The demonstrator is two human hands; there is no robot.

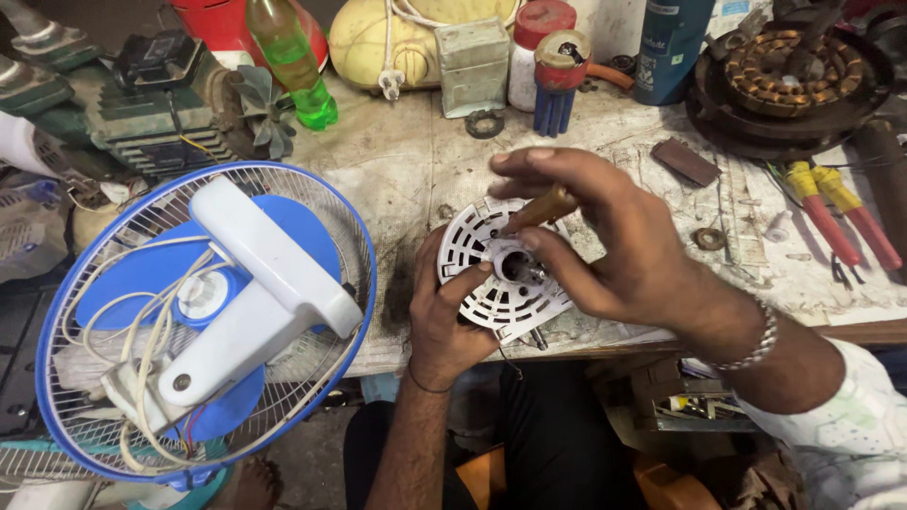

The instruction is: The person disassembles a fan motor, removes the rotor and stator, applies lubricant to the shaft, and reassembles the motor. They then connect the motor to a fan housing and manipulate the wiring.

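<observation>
My left hand (444, 312) grips a round white slotted fan motor cover (491, 293) from below, holding it over the workbench's front edge. My right hand (605, 236) reaches over the cover, fingers curled around a brown wooden tool handle (540, 208) that points down into the cover's metal centre hub (518, 267). A metal bracelet sits on my right wrist.
A blue-rimmed table fan (203, 321) lies face down at the left with its white stand and loose cord. On the worn bench (397, 179) are a green bottle (293, 57), a yellow casing, a copper-wound stator (789, 71), red-and-yellow screwdrivers (836, 212), washers and cans.
</observation>
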